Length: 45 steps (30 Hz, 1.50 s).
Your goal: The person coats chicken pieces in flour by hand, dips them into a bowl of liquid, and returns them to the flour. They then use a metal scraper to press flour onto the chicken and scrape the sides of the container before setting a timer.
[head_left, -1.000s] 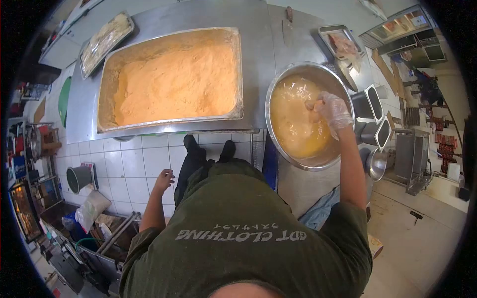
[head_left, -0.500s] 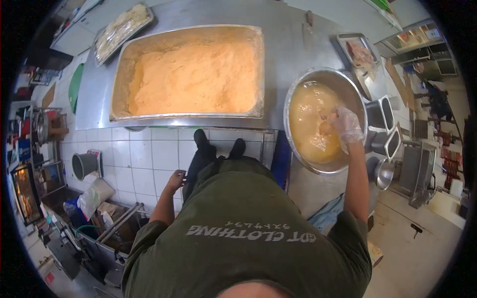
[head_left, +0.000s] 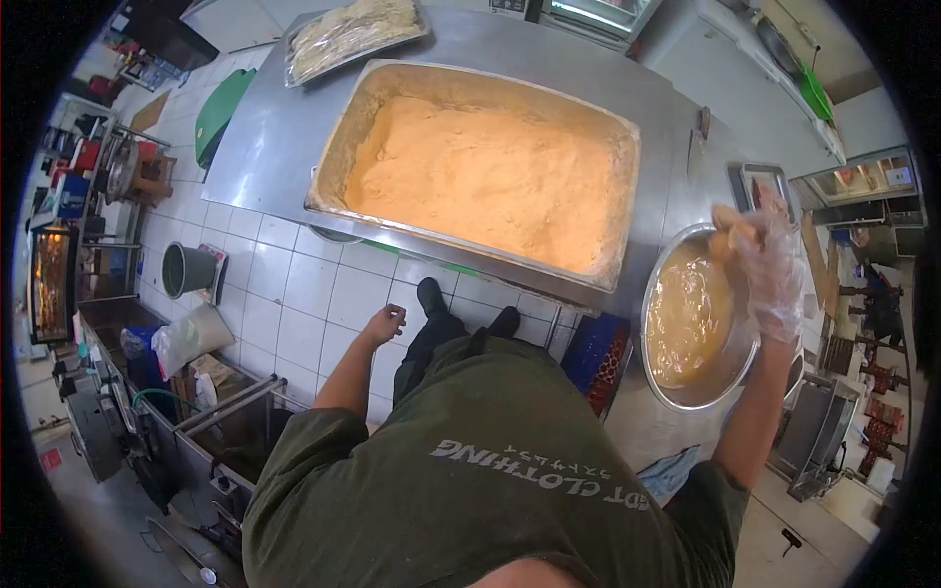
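My right hand (head_left: 769, 265), in a clear plastic glove, is raised over the right side of a round metal bowl (head_left: 655, 377). Its fingers are closed on a wet, light-brown piece of food (head_left: 733, 233). Pale yellow liquid (head_left: 689, 314) fills much of the bowl. To the left of the bowl, a large rectangular metal pan (head_left: 627, 211) holds orange powder (head_left: 490, 176) with an uneven surface. My left hand (head_left: 385, 323) hangs bare over the floor in front of the table, its fingers curled loosely; whether they hold anything is too small to tell.
A plastic-covered tray (head_left: 355, 39) lies at the table's back left. A knife (head_left: 698, 147) and a small metal tray (head_left: 760, 186) with meat are at the right. A grey bucket (head_left: 188, 270) stands on the tiled floor, left of a metal sink (head_left: 235, 421).
My right hand has risen out of the liquid with the food piece. The camera view has turned, so the pan and bowl appear shifted right and tilted.
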Each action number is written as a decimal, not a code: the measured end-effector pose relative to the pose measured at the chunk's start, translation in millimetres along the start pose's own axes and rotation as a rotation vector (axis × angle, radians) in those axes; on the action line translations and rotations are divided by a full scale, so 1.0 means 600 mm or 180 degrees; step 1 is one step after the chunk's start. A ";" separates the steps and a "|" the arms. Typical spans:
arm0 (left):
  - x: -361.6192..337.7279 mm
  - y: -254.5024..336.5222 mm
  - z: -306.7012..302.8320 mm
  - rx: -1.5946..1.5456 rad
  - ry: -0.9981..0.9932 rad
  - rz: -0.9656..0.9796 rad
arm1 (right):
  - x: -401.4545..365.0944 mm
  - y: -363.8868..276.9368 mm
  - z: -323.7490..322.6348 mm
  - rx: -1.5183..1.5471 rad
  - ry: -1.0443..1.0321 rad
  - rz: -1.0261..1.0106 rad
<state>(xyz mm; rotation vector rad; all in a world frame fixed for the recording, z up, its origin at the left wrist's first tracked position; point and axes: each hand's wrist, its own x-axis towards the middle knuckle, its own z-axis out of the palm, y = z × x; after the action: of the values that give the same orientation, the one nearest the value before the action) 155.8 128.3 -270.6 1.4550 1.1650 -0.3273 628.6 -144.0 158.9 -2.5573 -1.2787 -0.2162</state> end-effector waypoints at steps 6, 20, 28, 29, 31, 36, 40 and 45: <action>-0.020 -0.070 -0.057 -0.0118 -0.0123 -0.0067 | 0.144 -0.148 0.142 0.1126 -0.0494 0.0356; -0.064 -0.268 -0.346 -0.1196 0.0615 -0.1110 | 0.155 -0.073 0.509 -0.1087 -0.1186 -0.0473; -0.021 -0.180 -0.311 -0.0763 0.0233 -0.0068 | 0.109 -0.084 0.544 -0.0911 -0.2265 -0.0057; -0.023 -0.132 -0.313 -0.0668 0.0368 0.0358 | 0.080 -0.049 0.573 -0.0649 -0.2159 0.0212; -0.037 -0.018 -0.319 -0.0753 0.1300 0.1187 | 0.017 0.014 0.621 -0.0139 -0.1907 0.0742; -0.101 0.272 -0.342 -0.0608 0.1917 0.2504 | 0.060 -0.063 0.551 -0.1009 -0.2624 0.0426; -0.083 0.322 -0.358 -0.0542 0.1590 0.2492 | 0.087 -0.163 0.517 -0.2552 -0.3465 -0.0868; -0.024 0.245 -0.366 -0.0901 0.1889 0.2182 | 0.126 -0.241 0.464 -0.3320 -0.3658 -0.1483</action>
<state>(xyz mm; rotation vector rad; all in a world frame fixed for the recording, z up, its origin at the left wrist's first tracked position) 175.1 339.6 -112.5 1.6382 1.0225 0.7575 561.1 81.8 -61.2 -3.2374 -2.7395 0.8783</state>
